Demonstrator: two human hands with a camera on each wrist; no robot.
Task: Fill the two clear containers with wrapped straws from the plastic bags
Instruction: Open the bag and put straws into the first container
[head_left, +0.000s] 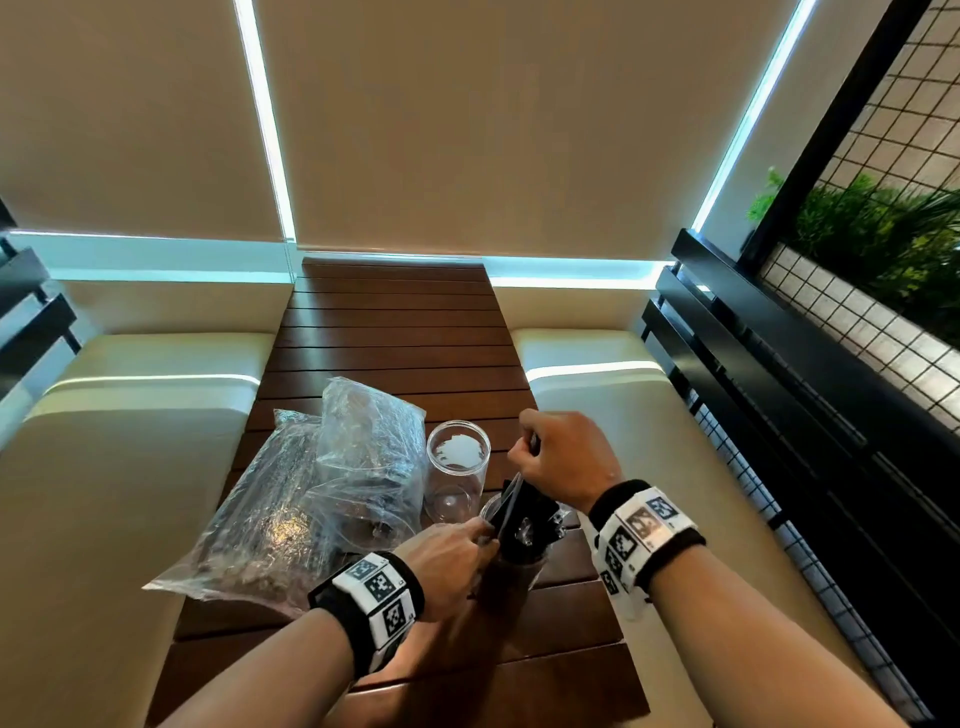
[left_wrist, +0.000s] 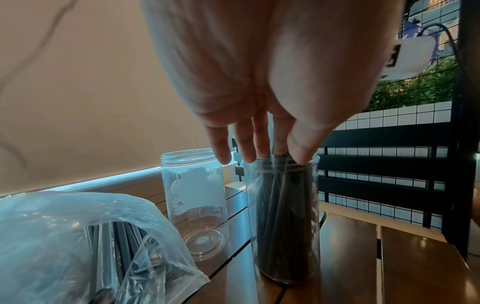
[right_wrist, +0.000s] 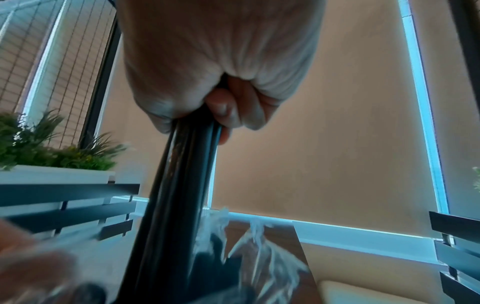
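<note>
Two clear containers stand on the wooden table (head_left: 395, 332). The far one (head_left: 457, 467) (left_wrist: 194, 205) is empty. The near one (head_left: 514, 571) (left_wrist: 283, 222) holds several black wrapped straws. My right hand (head_left: 556, 457) (right_wrist: 221, 107) grips a bundle of black straws (head_left: 527, 512) (right_wrist: 182, 185) from above, its lower end over the near container's mouth. My left hand (head_left: 457, 545) (left_wrist: 262, 156) reaches down with straight fingers and touches the straw tops at that container's rim. Two plastic bags (head_left: 311, 493) (left_wrist: 78, 246) with more straws lie to the left.
Cream bench seats (head_left: 130, 467) flank the table on both sides. A black slatted rail (head_left: 779, 395) and a wire grid with plants (head_left: 883, 234) run along the right. Beige blinds close the far end.
</note>
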